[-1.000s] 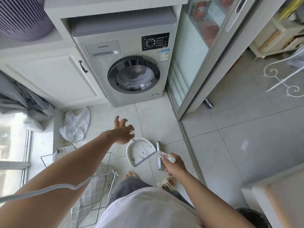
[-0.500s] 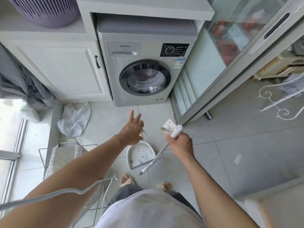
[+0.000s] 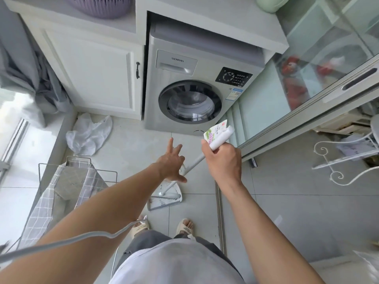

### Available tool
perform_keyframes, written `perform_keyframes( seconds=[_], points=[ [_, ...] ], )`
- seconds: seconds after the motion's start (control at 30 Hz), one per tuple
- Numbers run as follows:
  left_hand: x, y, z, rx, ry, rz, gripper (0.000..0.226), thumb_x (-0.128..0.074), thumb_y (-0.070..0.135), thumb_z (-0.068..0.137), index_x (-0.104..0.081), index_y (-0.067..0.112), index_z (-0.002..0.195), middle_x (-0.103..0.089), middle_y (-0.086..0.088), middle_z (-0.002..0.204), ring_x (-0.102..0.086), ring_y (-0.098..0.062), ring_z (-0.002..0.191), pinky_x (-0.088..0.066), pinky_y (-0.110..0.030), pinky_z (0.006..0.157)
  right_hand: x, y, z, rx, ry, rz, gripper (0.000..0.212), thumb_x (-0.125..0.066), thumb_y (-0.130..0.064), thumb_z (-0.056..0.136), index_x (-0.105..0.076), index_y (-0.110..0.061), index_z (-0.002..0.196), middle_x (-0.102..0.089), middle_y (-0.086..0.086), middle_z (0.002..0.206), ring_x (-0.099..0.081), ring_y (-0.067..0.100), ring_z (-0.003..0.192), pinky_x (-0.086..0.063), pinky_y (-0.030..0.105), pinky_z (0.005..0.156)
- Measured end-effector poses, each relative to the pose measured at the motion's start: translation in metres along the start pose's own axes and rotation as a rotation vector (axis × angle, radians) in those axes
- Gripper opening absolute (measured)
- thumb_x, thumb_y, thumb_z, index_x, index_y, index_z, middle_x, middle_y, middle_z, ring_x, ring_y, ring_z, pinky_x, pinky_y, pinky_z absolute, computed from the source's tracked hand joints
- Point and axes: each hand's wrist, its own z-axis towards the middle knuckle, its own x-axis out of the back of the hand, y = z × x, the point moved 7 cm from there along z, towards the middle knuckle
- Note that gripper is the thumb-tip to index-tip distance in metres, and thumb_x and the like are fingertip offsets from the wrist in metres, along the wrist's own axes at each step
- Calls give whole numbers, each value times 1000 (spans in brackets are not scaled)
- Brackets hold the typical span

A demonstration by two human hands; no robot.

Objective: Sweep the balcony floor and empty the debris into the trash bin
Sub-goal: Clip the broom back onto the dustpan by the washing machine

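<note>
- Compared with half a second ago, the right hand (image 3: 222, 158) sits higher in the view and nearer the washing machine (image 3: 196, 87), with the top of the broom handle (image 3: 220, 138) lifted further.
- The right hand is clenched round the white broom handle, a slim smooth tube that slants down and left to the floor; a small printed paper packet (image 3: 215, 131) is pinched against the handle's rounded top.
- The left hand (image 3: 171, 163) stays released, fingers spread and straight, holding nothing; it has moved over the dustpan (image 3: 166, 198), whose rounded back it now hides.
- The dustpan is white plastic with a flat straight lip, lying on the pale tiles just ahead of the person's sandalled feet (image 3: 184, 226); the broom's lower end (image 3: 162, 194) meets it, and dark specks show inside.
- A crumpled translucent plastic bag (image 3: 89, 133) lies on the floor to the left, in the same spot as before, near the white cabinet (image 3: 92, 74).
- A wire-frame basket (image 3: 67, 181) lined with grey checked cloth stands at lower left.
- The machine is silver metal with a round dark glass door; the sliding glass door (image 3: 287, 95) to its right is glossy and reflective.
- The trash bin is not identifiable in this view.
</note>
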Motion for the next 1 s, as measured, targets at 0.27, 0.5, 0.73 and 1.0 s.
perform_keyframes(
  seconds=[0.27,0.5,0.73,1.0],
  points=[
    [-8,-7,14,36,31,-175,58,-56,71,79,-64,24,111,-50,-12,134,-9,-34,147,3,-57,118,10,-39,12,220,-48,27,54,-60,-48,89,-49,-10,52,-54,0,46,-50,23,50,-39,33,53],
    [-2,11,29,80,94,-190,71,-61,69,64,-65,22,117,-53,0,129,-14,-27,144,6,-48,120,8,-31,29,354,-192,65,58,-62,-49,85,-37,-17,45,-47,-3,42,-51,20,48,-39,29,47],
    [4,33,37,236,32,-436,43,-79,44,62,-63,24,96,-52,-1,126,-32,-25,136,-46,-36,98,12,-9,51,429,-352,98,50,-63,-53,83,-61,-12,55,-58,0,49,-56,17,52,-38,26,46],
    [13,51,42,358,-24,-530,37,-81,34,65,-62,23,95,-52,-10,113,-52,-17,90,-39,-19,71,25,26,68,459,-448,174,52,-65,-49,81,-43,-17,46,-49,-4,43,-50,12,46,-33,23,44]
  ],
)
